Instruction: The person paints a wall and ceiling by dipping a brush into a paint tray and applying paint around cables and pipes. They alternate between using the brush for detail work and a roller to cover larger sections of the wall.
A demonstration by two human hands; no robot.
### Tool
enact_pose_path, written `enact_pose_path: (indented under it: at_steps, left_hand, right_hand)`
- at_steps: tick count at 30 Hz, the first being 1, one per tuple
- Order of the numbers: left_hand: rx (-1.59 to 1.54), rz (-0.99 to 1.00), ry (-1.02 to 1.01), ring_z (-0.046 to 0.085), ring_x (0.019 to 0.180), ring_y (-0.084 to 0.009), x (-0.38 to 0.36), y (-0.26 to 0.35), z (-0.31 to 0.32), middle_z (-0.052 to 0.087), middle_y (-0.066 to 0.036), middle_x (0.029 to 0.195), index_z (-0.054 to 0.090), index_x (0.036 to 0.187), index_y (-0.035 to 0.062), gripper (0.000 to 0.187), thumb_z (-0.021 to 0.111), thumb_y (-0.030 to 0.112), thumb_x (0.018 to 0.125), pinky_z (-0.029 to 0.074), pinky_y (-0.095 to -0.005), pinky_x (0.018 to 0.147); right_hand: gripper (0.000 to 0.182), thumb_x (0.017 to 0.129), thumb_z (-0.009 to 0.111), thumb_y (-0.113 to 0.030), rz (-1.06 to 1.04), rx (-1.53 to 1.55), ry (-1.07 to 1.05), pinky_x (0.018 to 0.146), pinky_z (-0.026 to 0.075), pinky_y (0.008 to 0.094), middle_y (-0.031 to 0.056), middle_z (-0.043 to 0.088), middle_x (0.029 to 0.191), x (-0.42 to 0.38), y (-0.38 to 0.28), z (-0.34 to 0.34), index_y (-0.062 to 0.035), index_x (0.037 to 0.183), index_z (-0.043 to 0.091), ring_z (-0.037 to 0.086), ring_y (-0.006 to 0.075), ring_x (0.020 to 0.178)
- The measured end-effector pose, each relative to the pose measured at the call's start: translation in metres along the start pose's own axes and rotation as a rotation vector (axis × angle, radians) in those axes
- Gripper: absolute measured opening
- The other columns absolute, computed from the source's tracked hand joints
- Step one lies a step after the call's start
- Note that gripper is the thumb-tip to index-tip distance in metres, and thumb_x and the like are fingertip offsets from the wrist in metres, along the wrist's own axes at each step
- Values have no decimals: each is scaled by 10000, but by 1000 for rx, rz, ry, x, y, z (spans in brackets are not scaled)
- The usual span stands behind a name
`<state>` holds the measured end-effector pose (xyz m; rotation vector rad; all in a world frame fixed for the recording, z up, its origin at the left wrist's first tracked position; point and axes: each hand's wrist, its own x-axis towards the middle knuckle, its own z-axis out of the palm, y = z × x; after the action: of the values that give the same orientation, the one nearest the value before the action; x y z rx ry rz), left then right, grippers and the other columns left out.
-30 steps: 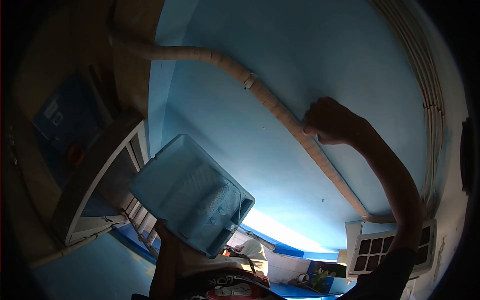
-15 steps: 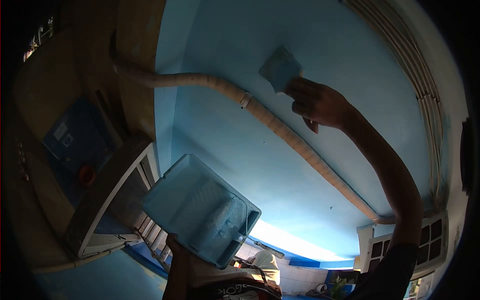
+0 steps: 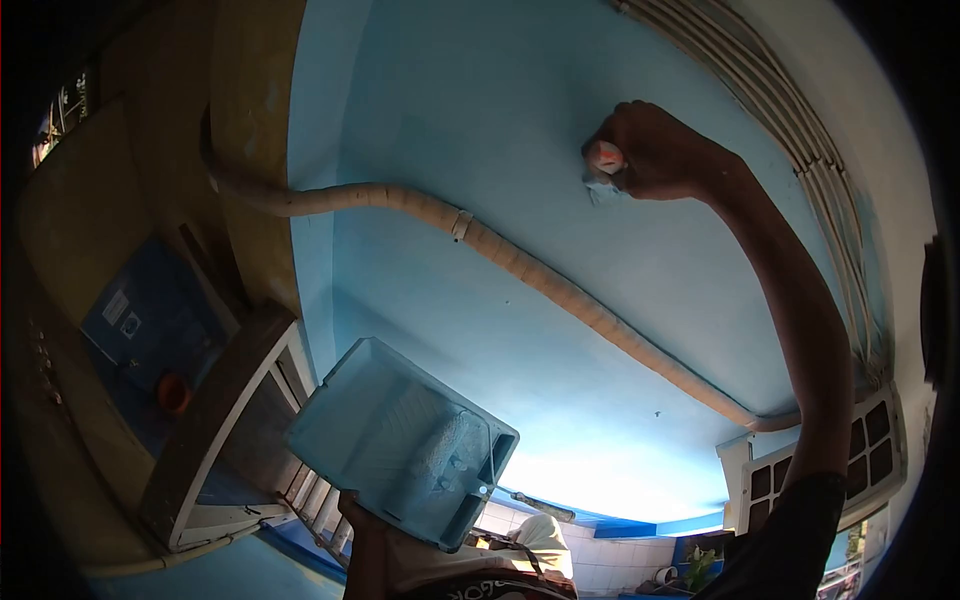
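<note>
My right hand [image 3: 655,150] is raised near the blue painted surface and closed round what looks like a scraper [image 3: 607,157]. Its white handle end with a red mark faces me, while most of its flat head is hidden behind the fist. Lower down, my left hand [image 3: 362,515] grips the lower edge of a light blue paint tray [image 3: 360,420], which is tilted. Inside the tray rests a paint-covered roller [image 3: 440,450]. The roller's handle [image 3: 545,507] sticks out past the tray's right side.
A wrapped pipe [image 3: 560,290] runs diagonally across the blue surface [image 3: 470,120]. Several thin conduits [image 3: 790,120] follow the upper right edge. A white slatted vent frame [image 3: 870,455] is at right, and an open framed window [image 3: 230,440] at left. Cloth-covered fabric [image 3: 540,540] shows below.
My right hand has turned and moved slightly up, so the scraper's flat head has swung out of sight and its handle end shows. The view has shifted slightly; my left hand still holds the tray.
</note>
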<state>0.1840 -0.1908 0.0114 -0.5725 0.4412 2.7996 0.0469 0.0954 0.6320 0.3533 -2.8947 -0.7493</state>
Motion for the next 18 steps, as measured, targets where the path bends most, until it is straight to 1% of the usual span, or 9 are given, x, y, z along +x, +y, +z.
enact_pose_path:
  at_steps: [3, 4, 5, 7, 8, 10, 11, 13, 18]
  left_hand:
    - [18, -1, 62, 505, 1249, -379, -15, 7, 34, 503, -203, 1351, 410, 1416, -40, 739, 520, 265, 752, 455, -509, 1039]
    - [28, -2, 49, 505, 1249, -379, -11, 7, 27, 503, -203, 1351, 410, 1416, -40, 739, 520, 265, 752, 455, -509, 1039]
    - [24, 11, -31, 501, 1259, -384, -5, 4, 10, 495, -205, 1367, 398, 1430, -32, 727, 539, 270, 784, 449, -514, 1054]
    - [17, 28, -127, 497, 1268, -389, -3, 5, 4, 487, -207, 1384, 386, 1443, -24, 716, 557, 274, 816, 443, -519, 1070]
    - [-11, 23, -162, 492, 1273, -390, -6, 5, 8, 483, -209, 1388, 382, 1444, -26, 723, 560, 273, 809, 442, -523, 1071]
    - [-78, -22, -188, 480, 1290, -394, -3, 2, 7, 474, -212, 1402, 372, 1445, -32, 740, 565, 265, 796, 441, -533, 1067]
    - [-85, -23, -200, 480, 1290, -394, -2, 0, 6, 474, -212, 1402, 372, 1445, -32, 740, 565, 265, 796, 441, -533, 1067]
    - [-2, 36, -93, 483, 1288, -398, -3, 2, 3, 477, -208, 1400, 374, 1442, -35, 745, 573, 257, 786, 447, -539, 1062]
    - [-45, 37, -177, 495, 1273, -402, 1, 1, 1, 487, -208, 1385, 373, 1449, -25, 751, 565, 249, 776, 451, -543, 1054]
  right_hand:
    - [130, 748, 707, 75, -234, -243, 357, 761, 572, 369, 70, 743, 916, 37, -10, -31, -38, 809, 694, 709, 255, 891]
    - [105, 767, 728, 43, -321, -306, 488, 805, 590, 356, 54, 746, 988, 45, -4, -34, -49, 808, 698, 707, 250, 973]
    - [105, 767, 728, 43, -309, -311, 495, 805, 590, 356, 54, 746, 988, 44, 1, -33, -49, 808, 698, 707, 250, 973]
    - [84, 759, 778, -78, -532, -597, 673, 932, 591, 324, 26, 724, 1125, 43, 11, -26, -83, 781, 696, 650, 231, 1159]
    - [137, 702, 805, -169, -502, -561, 693, 1002, 573, 318, 12, 707, 1183, 34, 16, -11, -112, 766, 698, 587, 210, 1265]
    - [146, 724, 789, -175, -461, -382, 581, 979, 586, 337, 28, 709, 1173, -1, 27, 19, -104, 718, 661, 631, 230, 1213]
    - [141, 704, 795, -180, -443, -338, 508, 948, 589, 325, 64, 714, 1155, -28, 34, 37, -96, 755, 694, 647, 239, 1173]
    - [231, 638, 819, -208, -406, -389, 487, 1023, 557, 354, 87, 702, 1174, -87, 39, 73, -93, 737, 644, 637, 243, 1199]
    - [137, 676, 792, -67, -90, -105, 303, 842, 612, 364, 90, 729, 1135, -215, 26, 133, -112, 742, 681, 702, 251, 1076]
